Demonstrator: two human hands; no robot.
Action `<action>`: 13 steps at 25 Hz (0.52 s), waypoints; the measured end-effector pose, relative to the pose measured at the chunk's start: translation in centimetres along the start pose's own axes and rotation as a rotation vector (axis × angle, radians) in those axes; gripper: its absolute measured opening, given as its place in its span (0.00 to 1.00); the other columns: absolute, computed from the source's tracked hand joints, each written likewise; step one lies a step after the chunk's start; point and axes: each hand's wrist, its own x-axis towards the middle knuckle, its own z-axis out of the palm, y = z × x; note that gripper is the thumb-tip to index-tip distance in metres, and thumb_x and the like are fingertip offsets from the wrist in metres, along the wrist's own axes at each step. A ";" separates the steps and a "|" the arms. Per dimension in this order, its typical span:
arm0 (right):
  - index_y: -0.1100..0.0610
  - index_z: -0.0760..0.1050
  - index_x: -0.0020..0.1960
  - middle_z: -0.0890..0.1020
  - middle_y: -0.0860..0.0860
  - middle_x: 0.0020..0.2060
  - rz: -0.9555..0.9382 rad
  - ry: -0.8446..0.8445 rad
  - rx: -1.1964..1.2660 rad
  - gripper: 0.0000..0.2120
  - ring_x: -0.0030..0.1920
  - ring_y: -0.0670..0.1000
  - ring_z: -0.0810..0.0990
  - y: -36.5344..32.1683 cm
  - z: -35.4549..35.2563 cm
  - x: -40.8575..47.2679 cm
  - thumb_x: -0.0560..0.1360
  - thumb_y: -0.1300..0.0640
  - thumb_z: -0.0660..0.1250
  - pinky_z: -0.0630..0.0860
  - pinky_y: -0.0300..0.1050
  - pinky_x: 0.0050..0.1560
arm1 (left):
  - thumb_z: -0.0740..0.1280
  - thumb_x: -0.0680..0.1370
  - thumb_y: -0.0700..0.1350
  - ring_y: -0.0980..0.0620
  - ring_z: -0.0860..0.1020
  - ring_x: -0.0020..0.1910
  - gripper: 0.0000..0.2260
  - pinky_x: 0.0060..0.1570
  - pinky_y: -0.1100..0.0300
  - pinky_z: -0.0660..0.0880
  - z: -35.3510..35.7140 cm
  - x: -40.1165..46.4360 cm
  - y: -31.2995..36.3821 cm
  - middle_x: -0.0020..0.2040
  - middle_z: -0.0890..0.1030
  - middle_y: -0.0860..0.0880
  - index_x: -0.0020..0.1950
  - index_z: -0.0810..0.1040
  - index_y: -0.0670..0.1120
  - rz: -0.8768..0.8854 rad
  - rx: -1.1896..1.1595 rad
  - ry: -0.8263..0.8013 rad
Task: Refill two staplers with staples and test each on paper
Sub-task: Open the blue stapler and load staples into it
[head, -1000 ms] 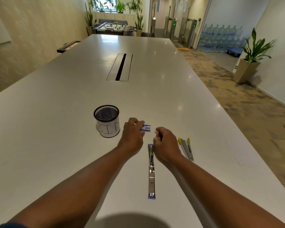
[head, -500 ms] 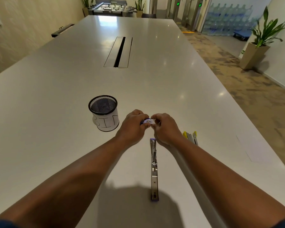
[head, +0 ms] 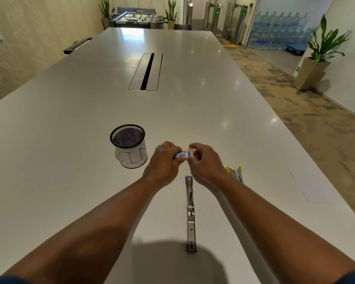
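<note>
A small blue-and-white staple box [head: 182, 155] is held just above the table by my left hand [head: 164, 162]. My right hand [head: 206, 162] pinches the box's right end with its fingertips. Below the hands a blue-tipped metal stapler [head: 190, 212] lies folded flat open, running toward me. A yellow stapler [head: 235, 173], also opened out, lies to the right, partly hidden behind my right wrist. A white sheet of paper [head: 314, 186] lies flat near the table's right edge.
A black mesh cup [head: 129, 145] wrapped in paper marked "BIN" stands left of my hands. A cable slot [head: 147, 71] runs along the middle of the long white table [head: 70, 119]. The table's right edge drops to carpet; a potted plant [head: 316, 62] stands by the wall.
My right hand went from apart to joined on the staple box that my left hand holds. Its upper fingers have since lifted a little. The staplers have not moved.
</note>
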 end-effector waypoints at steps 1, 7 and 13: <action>0.55 0.78 0.66 0.80 0.53 0.56 -0.006 0.015 0.031 0.16 0.52 0.50 0.79 0.0 0.0 -0.1 0.79 0.58 0.68 0.74 0.41 0.53 | 0.71 0.79 0.47 0.48 0.75 0.53 0.09 0.52 0.48 0.76 0.0 0.0 0.0 0.50 0.75 0.53 0.58 0.83 0.47 -0.004 -0.003 0.000; 0.60 0.83 0.46 0.82 0.56 0.44 0.030 0.184 0.057 0.10 0.45 0.53 0.78 0.1 0.5 -0.2 0.75 0.68 0.63 0.71 0.40 0.41 | 0.70 0.79 0.46 0.48 0.74 0.53 0.08 0.53 0.48 0.76 -0.1 0.0 0.1 0.50 0.75 0.52 0.57 0.83 0.47 -0.005 0.017 -0.011; 0.56 0.71 0.27 0.73 0.50 0.26 0.095 0.203 0.042 0.15 0.29 0.46 0.70 -0.6 0.7 0.4 0.72 0.59 0.70 0.62 0.40 0.29 | 0.71 0.79 0.46 0.49 0.74 0.53 0.08 0.52 0.48 0.76 0.0 0.0 0.1 0.51 0.75 0.52 0.57 0.83 0.46 -0.007 0.003 -0.001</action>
